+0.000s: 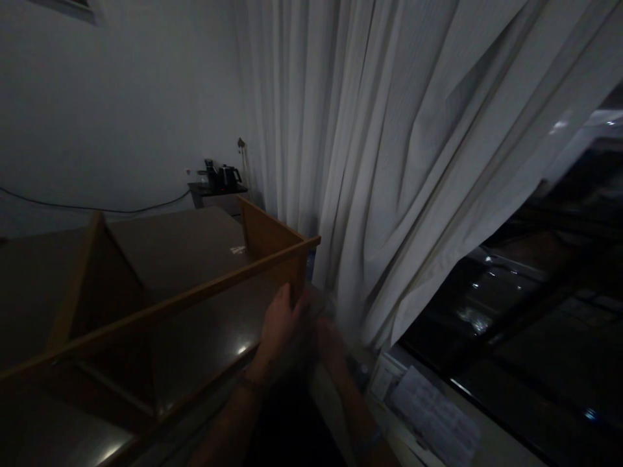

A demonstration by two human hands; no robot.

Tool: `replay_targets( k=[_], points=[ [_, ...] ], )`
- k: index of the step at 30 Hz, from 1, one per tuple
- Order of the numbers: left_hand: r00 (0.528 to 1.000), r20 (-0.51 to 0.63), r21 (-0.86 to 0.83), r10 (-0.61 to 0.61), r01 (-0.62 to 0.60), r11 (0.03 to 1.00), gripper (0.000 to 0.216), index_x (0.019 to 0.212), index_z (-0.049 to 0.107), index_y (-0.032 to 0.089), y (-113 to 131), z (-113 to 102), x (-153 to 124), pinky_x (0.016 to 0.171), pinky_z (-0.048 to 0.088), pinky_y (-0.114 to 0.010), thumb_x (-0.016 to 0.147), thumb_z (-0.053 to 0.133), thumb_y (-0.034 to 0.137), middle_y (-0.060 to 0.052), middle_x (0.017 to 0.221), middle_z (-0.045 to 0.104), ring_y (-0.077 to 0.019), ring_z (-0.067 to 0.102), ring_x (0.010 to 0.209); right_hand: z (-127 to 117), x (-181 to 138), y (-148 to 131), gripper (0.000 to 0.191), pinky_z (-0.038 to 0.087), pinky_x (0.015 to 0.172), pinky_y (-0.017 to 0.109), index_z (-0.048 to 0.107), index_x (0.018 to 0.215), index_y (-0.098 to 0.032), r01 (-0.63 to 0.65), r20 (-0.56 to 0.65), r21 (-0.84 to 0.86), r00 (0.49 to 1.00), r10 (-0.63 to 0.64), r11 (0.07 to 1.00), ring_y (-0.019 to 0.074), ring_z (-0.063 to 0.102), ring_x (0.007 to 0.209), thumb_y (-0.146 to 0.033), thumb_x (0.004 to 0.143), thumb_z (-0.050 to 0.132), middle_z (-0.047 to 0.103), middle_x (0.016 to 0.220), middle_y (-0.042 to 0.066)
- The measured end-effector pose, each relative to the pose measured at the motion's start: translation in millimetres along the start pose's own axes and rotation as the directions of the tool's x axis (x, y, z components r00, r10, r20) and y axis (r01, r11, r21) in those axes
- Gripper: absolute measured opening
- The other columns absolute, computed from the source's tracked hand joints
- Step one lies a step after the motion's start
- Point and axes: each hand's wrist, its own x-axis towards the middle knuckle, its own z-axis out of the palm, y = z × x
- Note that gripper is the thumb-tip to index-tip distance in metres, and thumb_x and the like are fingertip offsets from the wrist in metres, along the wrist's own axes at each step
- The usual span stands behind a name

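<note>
The room is dim. My left hand [281,319] rests against the near corner of a wooden partition [272,253] on a dark desk [204,337], its fingers curled at the panel's edge. My right hand [329,344] is just to its right, low beside the desk's end, blurred and dark; its fingers cannot be made out. Something pale and smeared lies between the two hands, too unclear to name.
White curtains [389,162] hang straight ahead, pulled aside from a dark window [535,292] at right. Papers [428,415] lie on the sill below. A kettle [228,176] stands on a small table by the far wall. A cable [97,209] runs along the wall.
</note>
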Motion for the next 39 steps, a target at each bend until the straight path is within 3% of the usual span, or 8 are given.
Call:
replay_targets(
  k=[4, 10, 12, 15, 18, 23, 33, 39],
  points=[
    [1.0, -0.001, -0.004, 0.03, -0.03, 1.0, 0.056, 0.124, 0.05, 0.012, 1.5, -2.1, -0.6, 0.091, 0.049, -0.04, 0.093, 0.037, 0.056, -0.017, 0.122, 0.06, -0.0284, 0.06, 0.11, -7.3, -2.8, -2.9, 0.037, 0.037, 0.063, 0.024, 0.061, 0.1, -0.021, 0.203, 0.006, -0.462, 0.974, -0.226, 0.863, 0.0175, 0.065, 0.072, -0.042, 0.099, 0.03, 0.07, 0.082, 0.006],
    [1.0, -0.003, 0.011, 0.009, -0.009, 1.0, 0.058, 0.127, 0.048, 0.01, -1.1, 0.9, 0.2, 0.095, 0.047, -0.041, 0.092, 0.038, 0.055, -0.019, 0.126, 0.058, -0.0291, 0.058, 0.115, -16.9, -4.0, -5.0, 0.032, 0.036, 0.067, 0.027, 0.065, 0.089, -0.021, 0.305, 0.044, -0.592, 0.936, -0.348, 0.746, 0.0191, 0.063, 0.075, -0.045, 0.095, 0.044, 0.07, 0.081, 0.007],
    [1.0, -0.008, 0.011, 0.003, -0.003, 1.0, 0.059, 0.13, 0.047, 0.01, -2.1, 2.4, 0.4, 0.098, 0.046, -0.041, 0.092, 0.039, 0.055, -0.019, 0.13, 0.056, -0.0292, 0.056, 0.118, -14.2, -3.5, -5.7, 0.034, 0.035, 0.064, 0.027, 0.065, 0.08, -0.021, 0.27, -0.011, -0.501, 0.948, -0.319, 0.822, 0.0177, 0.06, 0.069, -0.047, 0.092, 0.047, 0.067, 0.074, 0.006],
    [1.0, -0.009, 0.012, 0.012, -0.012, 1.0, 0.06, 0.131, 0.046, 0.01, -2.7, 2.8, 0.2, 0.098, 0.045, -0.041, 0.092, 0.038, 0.056, -0.02, 0.13, 0.056, -0.0299, 0.056, 0.119, -4.1, -2.6, -6.3, 0.045, 0.032, 0.056, 0.025, 0.06, 0.062, -0.019, 0.111, -0.008, -0.063, 0.994, -0.111, 0.992, 0.013, 0.05, 0.055, -0.057, 0.086, 0.051, 0.057, 0.057, 0.001],
    [1.0, -0.004, 0.004, 0.013, -0.013, 1.0, 0.059, 0.13, 0.046, 0.011, -2.3, 2.1, 0.1, 0.096, 0.046, -0.041, 0.092, 0.038, 0.055, -0.019, 0.128, 0.057, -0.0297, 0.058, 0.116, 6.3, -2.1, -6.6, 0.052, 0.027, 0.046, 0.022, 0.057, 0.06, -0.019, -0.136, 0.163, 0.369, 0.983, 0.08, 0.919, 0.0084, 0.036, 0.043, -0.068, 0.078, 0.051, 0.042, 0.047, -0.005],
    [1.0, -0.002, -0.01, 0.0, 0.0, 1.0, 0.06, 0.132, 0.045, 0.011, -1.1, 1.7, 0.1, 0.099, 0.044, -0.041, 0.092, 0.038, 0.056, -0.019, 0.13, 0.056, -0.0295, 0.056, 0.119, 8.8, -3.9, -8.8, 0.049, 0.024, 0.042, 0.02, 0.056, 0.067, -0.02, -0.274, 0.285, 0.527, 0.949, 0.137, 0.804, 0.0063, 0.027, 0.04, -0.069, 0.07, 0.058, 0.035, 0.046, -0.01],
    [1.0, -0.004, -0.007, 0.018, -0.018, 1.0, 0.055, 0.128, 0.049, 0.012, 0.8, -0.9, -0.6, 0.094, 0.047, -0.039, 0.093, 0.039, 0.053, -0.018, 0.127, 0.058, -0.0284, 0.059, 0.115, 1.7, -7.3, -14.0, 0.048, 0.035, 0.055, 0.023, 0.062, 0.073, -0.018, 0.108, 0.09, 0.068, 0.989, -0.114, 0.992, 0.0126, 0.053, 0.058, -0.055, 0.091, 0.039, 0.062, 0.065, 0.001],
    [1.0, -0.01, -0.023, 0.008, -0.008, 1.0, 0.056, 0.129, 0.047, 0.013, -0.5, 0.8, -0.6, 0.097, 0.045, -0.039, 0.092, 0.04, 0.054, -0.017, 0.128, 0.058, -0.0282, 0.057, 0.117, -6.3, -2.6, -4.2, 0.028, 0.037, 0.064, 0.024, 0.067, 0.096, -0.023, 0.353, 0.161, -0.566, 0.934, -0.319, 0.745, 0.0168, 0.065, 0.074, -0.031, 0.097, 0.04, 0.071, 0.084, 0.006]
  ],
)
